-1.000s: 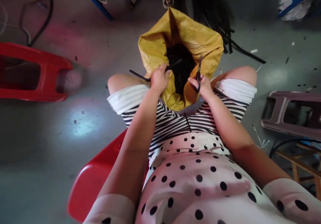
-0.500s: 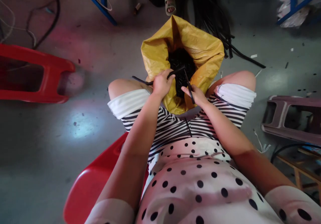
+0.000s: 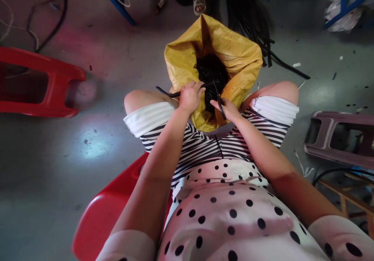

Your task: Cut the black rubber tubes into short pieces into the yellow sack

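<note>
My left hand [image 3: 191, 97] is closed around a length of black tubing [image 3: 164, 92], whose tail sticks out to the left and whose other end reaches over the sack's mouth. In my right hand [image 3: 229, 110] is a pair of dark scissors [image 3: 220, 102], the blades pointing up at the tubing's right end. Whether the blades touch the tubing is hard to tell against the dark background. Between my knees stands a yellow woven sack [image 3: 241, 48] with its rim folded outward. Inside it lie many short black pieces [image 3: 210, 68].
Long black tubes [image 3: 288, 67] lie on the floor beyond the sack, near another person's sandalled foot [image 3: 199, 4]. A red stool [image 3: 58, 80] is at left, a brownish-purple stool [image 3: 321, 132] at right. Blue metal legs [image 3: 124, 9] stand at the back.
My left hand and the black tubing have shifted slightly to the right, with less tail showing on the left. The scissors stay at nearly the same spot over the sack.
</note>
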Demonstrator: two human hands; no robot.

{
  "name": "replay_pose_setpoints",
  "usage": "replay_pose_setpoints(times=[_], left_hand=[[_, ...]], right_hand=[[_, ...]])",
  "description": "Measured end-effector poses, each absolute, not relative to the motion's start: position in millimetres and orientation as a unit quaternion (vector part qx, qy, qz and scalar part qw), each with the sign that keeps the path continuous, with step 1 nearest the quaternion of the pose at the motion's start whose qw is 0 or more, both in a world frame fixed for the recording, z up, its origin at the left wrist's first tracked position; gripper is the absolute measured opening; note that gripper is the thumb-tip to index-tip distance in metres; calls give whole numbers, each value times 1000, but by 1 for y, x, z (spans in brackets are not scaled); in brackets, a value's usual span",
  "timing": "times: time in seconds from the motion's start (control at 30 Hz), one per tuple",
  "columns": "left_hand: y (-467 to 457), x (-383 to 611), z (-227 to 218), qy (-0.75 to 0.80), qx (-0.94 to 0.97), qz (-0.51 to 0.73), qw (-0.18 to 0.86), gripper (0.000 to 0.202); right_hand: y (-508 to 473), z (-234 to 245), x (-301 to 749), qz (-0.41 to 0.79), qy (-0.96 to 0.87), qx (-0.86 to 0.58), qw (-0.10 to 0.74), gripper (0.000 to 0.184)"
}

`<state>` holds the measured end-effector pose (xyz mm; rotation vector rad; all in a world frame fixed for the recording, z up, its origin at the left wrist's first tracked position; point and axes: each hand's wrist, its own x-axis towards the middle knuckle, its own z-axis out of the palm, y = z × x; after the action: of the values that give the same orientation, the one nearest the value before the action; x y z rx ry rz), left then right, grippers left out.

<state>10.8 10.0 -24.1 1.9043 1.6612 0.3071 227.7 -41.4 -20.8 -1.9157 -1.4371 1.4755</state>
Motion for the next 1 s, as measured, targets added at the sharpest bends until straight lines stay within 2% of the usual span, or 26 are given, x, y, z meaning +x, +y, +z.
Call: replay_pose_setpoints(times=[0.2, 0.4, 0.47, 0.53, 0.7, 1.0], left_hand=[[8, 18, -23, 621, 724, 58, 294, 45], [6, 7, -40, 599, 743, 52, 294, 42], [5, 2, -42, 611, 735, 55, 288, 48], [5, -2, -42, 629, 724, 37, 280, 51], [4, -6, -40, 643, 720, -3, 261, 38], [6, -4, -41, 647, 718, -25, 253, 40]], right_hand=[[-39, -30, 224, 521, -503, -672, 154, 65], [-36, -47, 221, 526, -504, -673, 128, 75], [-35, -49, 220, 528, -500, -675, 125, 77], [-33, -49, 218, 531, -495, -678, 116, 78], [-30, -44, 212, 543, -494, -673, 89, 79], [-29, -31, 205, 526, -501, -683, 73, 76]])
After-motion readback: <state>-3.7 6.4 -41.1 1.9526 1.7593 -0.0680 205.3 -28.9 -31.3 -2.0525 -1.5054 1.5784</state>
